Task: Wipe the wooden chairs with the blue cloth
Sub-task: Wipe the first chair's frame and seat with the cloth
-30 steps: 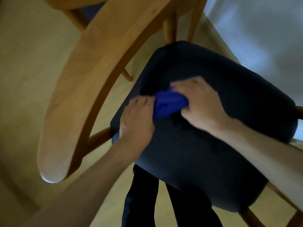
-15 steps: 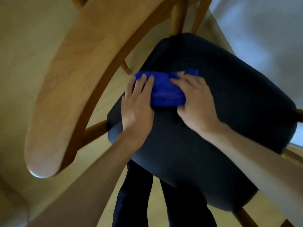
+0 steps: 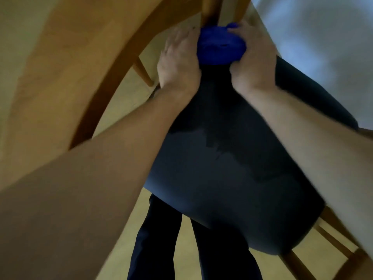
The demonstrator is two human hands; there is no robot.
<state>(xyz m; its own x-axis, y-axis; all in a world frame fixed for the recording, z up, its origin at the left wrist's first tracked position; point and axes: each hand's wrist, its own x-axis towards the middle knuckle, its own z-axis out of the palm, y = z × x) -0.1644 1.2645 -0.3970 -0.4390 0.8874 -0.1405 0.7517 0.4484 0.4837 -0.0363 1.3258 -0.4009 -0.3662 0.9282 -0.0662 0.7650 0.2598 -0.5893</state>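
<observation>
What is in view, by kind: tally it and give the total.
Hands: 2, left hand and right hand, both gripping the cloth
Blue cloth: 1
Wooden chair with dark seat: 1
Total: 4

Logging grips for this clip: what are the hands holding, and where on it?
Both hands hold the blue cloth, bunched at the seat's far edge: the left hand on its left side, the right hand on its right.

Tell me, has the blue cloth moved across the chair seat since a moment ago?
Yes. The blue cloth has slid from mid-seat to the far edge of the dark seat cushion, by the wooden back posts.
</observation>
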